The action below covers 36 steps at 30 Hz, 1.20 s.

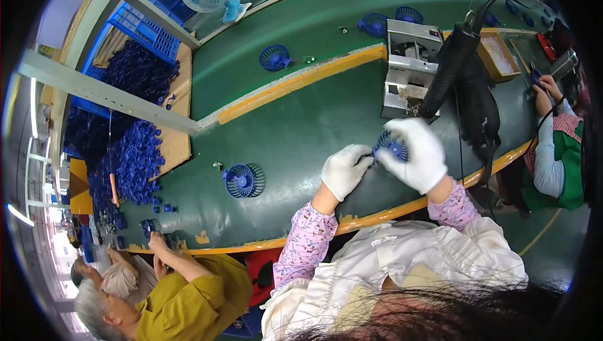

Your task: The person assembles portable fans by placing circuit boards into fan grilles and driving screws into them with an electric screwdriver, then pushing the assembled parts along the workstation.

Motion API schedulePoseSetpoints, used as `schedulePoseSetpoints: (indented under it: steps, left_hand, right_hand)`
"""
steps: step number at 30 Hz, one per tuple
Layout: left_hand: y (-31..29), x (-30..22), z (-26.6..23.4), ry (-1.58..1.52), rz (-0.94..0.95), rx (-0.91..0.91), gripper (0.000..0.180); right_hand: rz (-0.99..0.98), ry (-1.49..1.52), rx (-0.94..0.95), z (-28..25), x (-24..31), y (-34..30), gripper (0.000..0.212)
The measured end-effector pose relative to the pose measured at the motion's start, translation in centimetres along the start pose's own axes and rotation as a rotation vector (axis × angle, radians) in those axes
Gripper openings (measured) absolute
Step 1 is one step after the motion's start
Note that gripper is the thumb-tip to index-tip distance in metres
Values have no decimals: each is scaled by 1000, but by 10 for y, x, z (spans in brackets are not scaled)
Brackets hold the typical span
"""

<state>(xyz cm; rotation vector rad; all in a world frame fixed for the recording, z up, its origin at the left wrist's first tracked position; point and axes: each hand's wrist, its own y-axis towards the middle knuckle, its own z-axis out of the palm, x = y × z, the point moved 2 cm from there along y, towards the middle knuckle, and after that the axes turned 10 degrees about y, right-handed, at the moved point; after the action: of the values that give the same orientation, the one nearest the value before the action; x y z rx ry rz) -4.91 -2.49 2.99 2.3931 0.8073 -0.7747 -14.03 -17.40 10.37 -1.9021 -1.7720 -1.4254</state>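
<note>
A small round blue fan housing (pixel 391 147) with slatted sides is held just above the green bench top, between my two white-gloved hands. My right hand (pixel 419 156) curls its fingers and thumb round the housing from the right. At the housing's left edge, my left hand (pixel 347 170) pinches its fingertips at what looks like the stem; the exact grip is hidden by the glove. On the bench to the left lies another blue fan housing (pixel 241 181), with a small green-and-white part (pixel 218 166) beside it.
A metal machine (pixel 411 64) stands beyond my hands, with a black hanging power tool (pixel 450 68) to its right. Blue housings (pixel 274 58) lie on the green belt behind a yellow ledge (pixel 301 83). Blue parts (pixel 135 152) are heaped at left. Co-workers sit on both sides.
</note>
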Motion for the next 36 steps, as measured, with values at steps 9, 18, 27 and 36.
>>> schedulePoseSetpoints:
  steps: [9, 18, 27, 36]
  left_hand:
    - [0, -9, 12, 112, 81, 132, 25]
    - [-4, -28, 16, 540, 354, 230, 33]
    - [-2, -32, 19, 573, 320, 278, 29]
    - [-4, -33, 17, 594, 317, 306, 28]
  right_hand:
    - [243, 12, 308, 8, -48, -28, 19]
    - [281, 6, 278, 2, -57, -31, 17]
    - [380, -54, 272, 7, -63, -26, 17]
    - [306, -68, 182, 10, -60, -26, 14]
